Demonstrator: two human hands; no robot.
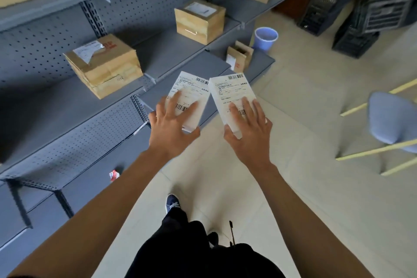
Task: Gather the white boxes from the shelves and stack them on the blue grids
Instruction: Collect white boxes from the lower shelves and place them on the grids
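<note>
Both arms reach forward from the near edge, bare to the wrist, each hand carrying one white box in the air above the floor, just right of the grey shelves. The left hand lies palm down on the left white box, fingers spread across its top label and thumb hooked under the near edge, so its grip is closed on that box. The right hand holds the right white box in the same way, fingers fanned over the label, thumb wrapped round the near left corner.

The two boxes are flat and rectangular, side by side and nearly touching at their far corners. Each bears a printed shipping label with barcodes at the far end and near the fingers; the text is too small to read.

Brown cardboard boxes sit on the shelves to the left and farther away. A light blue bucket stands on the floor at the far end of the shelves.
</note>
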